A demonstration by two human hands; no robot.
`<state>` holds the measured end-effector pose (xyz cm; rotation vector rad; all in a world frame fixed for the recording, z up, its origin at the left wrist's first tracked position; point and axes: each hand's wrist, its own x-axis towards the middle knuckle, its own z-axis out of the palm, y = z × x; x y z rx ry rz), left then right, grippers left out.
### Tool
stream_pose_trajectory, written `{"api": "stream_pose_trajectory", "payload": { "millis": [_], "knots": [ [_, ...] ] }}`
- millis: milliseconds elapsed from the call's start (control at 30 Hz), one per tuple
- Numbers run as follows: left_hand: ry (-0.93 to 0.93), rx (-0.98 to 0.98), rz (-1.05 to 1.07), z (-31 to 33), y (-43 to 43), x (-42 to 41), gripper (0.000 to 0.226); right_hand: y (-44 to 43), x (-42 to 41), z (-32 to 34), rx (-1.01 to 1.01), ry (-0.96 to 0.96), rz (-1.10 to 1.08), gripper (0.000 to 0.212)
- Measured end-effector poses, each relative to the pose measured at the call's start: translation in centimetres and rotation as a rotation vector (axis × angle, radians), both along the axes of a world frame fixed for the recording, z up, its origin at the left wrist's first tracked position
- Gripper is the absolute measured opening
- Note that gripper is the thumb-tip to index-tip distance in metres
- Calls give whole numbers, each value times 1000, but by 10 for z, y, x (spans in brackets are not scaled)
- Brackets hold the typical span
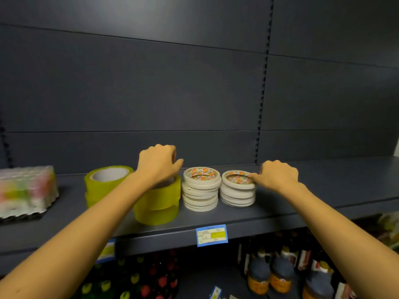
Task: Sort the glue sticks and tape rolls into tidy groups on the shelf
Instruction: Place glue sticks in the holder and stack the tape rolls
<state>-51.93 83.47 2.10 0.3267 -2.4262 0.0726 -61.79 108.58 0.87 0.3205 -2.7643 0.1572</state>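
On the grey shelf (280,214) stand two stacks of yellow tape rolls, one at the back left (103,186) and one nearer the front (157,208). To their right are two stacks of thin white tape rolls, left (200,190) and right (237,190). A shrink-wrapped pack of glue sticks (26,190) sits blurred at the far left. My left hand (158,162) hovers over the front yellow stack with curled fingers hidden behind it and the thumb free. My right hand (278,175) pinches the right rim of the top roll on the right white stack.
Blue price tags hang on the shelf's front edge, one in the middle (212,235) and one at the left (106,251). Dark bottles (280,275) and fruit-printed packs (138,279) fill the lower shelf. The shelf surface right of the white stacks is bare.
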Motion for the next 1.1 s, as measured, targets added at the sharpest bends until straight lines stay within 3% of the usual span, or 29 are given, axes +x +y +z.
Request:
{"api": "stream_pose_trajectory", "payload": {
  "millis": [100,333,600,900,1100],
  "knots": [
    [124,-17,29,3,-19,27,26,-13,4,8,-71,99,88,37],
    [166,-19,204,5,-75,128,23,-120,63,30,-245,144,637,13],
    [124,10,573,-25,-149,291,22,-267,174,14,-216,115,1085,17],
    [114,42,807,-43,-229,447,21,-391,297,6,-119,17,1359,22],
    [60,44,864,-45,-293,537,23,-484,380,2,-62,-45,1401,26]
  ]
}}
